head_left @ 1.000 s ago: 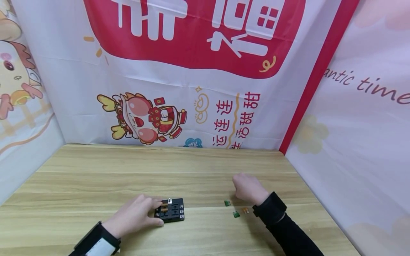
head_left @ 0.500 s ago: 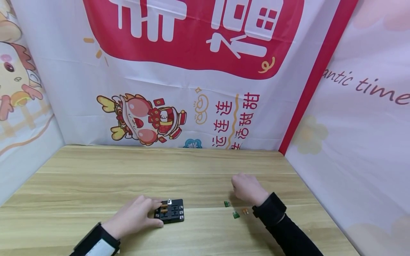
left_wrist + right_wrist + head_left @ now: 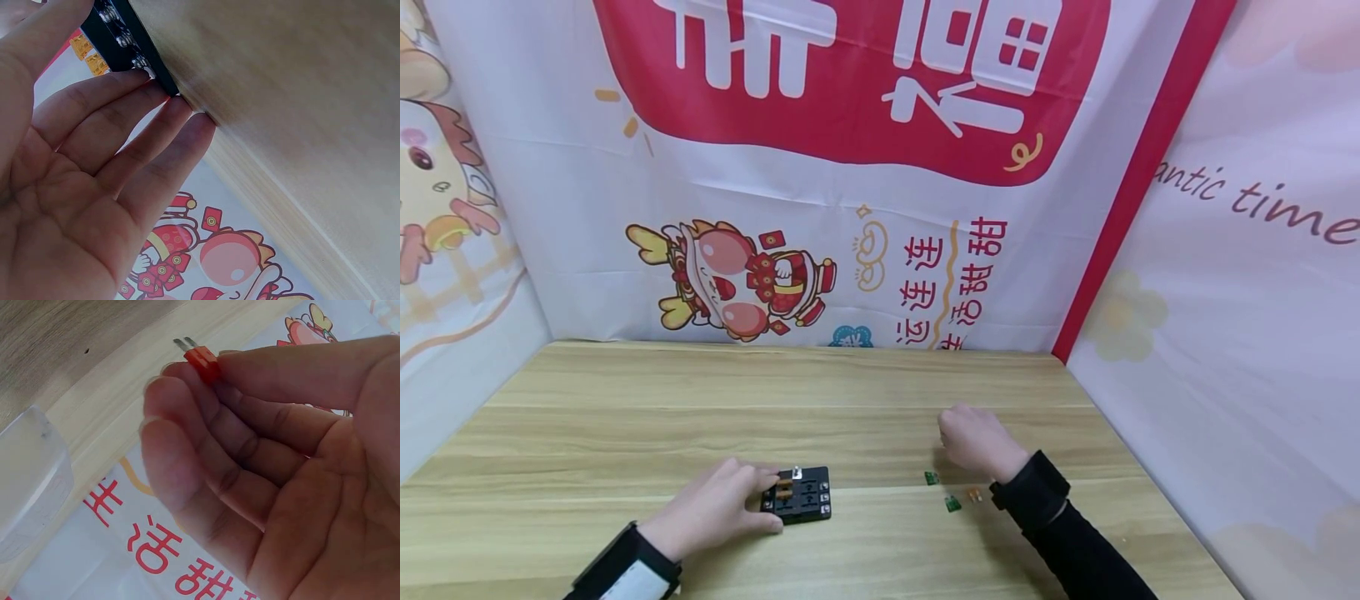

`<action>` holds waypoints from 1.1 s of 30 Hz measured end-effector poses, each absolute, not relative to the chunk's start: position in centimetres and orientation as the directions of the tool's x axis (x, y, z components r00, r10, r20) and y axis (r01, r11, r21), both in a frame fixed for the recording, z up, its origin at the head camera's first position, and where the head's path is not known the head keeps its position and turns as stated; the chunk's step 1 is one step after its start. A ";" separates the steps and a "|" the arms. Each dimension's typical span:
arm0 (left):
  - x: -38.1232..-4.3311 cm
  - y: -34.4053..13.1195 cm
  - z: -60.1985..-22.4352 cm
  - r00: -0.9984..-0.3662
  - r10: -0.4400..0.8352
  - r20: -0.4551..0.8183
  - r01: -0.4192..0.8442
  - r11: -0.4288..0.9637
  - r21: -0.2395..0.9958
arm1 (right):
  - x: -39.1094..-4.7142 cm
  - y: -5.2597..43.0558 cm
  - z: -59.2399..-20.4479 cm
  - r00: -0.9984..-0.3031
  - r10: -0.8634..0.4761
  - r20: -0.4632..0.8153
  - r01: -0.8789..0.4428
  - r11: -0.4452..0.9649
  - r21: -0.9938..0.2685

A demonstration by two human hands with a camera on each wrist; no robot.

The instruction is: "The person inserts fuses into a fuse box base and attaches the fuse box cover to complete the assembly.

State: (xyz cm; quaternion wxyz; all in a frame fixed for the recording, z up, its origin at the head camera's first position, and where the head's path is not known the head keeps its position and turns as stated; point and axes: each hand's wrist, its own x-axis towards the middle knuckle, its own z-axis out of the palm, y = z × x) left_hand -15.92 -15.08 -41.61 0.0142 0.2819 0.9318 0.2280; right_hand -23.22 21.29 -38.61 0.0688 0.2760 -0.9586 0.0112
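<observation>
A black fuse box (image 3: pixel 811 497) lies on the table, two orange-brown blade fuses (image 3: pixel 784 494) standing in its left part. My left hand (image 3: pixel 718 510) holds it from the left, thumb at the near side and fingers along the far side. In the left wrist view, fingertips touch the edge of the box (image 3: pixel 112 47) beside its metal screws. To the right, my right hand (image 3: pixel 979 443) is above the table. The right wrist view shows it pinching a red blade fuse (image 3: pixel 203 364) between thumb and index finger, its two metal prongs pointing outward.
Two green blade fuses (image 3: pixel 952 503) and an orange one (image 3: pixel 975 495) lie on the wooden table (image 3: pixel 880 550) near the right wrist. A translucent pale object (image 3: pixel 34 481) shows at the left of the right wrist view. Printed cloths hang behind and at both sides.
My right hand has shifted very slightly left. The left hand and the fuse box have stayed in place.
</observation>
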 end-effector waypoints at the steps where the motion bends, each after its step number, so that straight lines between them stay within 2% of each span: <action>1: -15.9 -15.1 -41.6 -0.841 0.532 0.103 0.520 0.739 0.429 | -23.3 21.3 -38.6 -0.842 -0.524 0.129 -0.528 0.849 0.007; 5: -16.1 -15.0 -41.7 -0.838 0.535 0.107 0.524 0.738 0.425 | -23.7 21.2 -38.7 -0.848 -0.518 0.115 -0.525 0.849 -0.051; 13: -16.2 -15.0 -41.5 -0.842 0.530 0.099 0.516 0.740 0.432 | -24.0 21.1 -38.5 -0.804 -0.568 0.176 -0.592 0.792 -0.148; 33: -16.0 -15.0 -41.8 -0.855 0.511 0.091 0.496 0.752 0.434 | -23.8 20.5 -38.4 -0.754 -0.622 0.211 -0.652 0.748 -0.124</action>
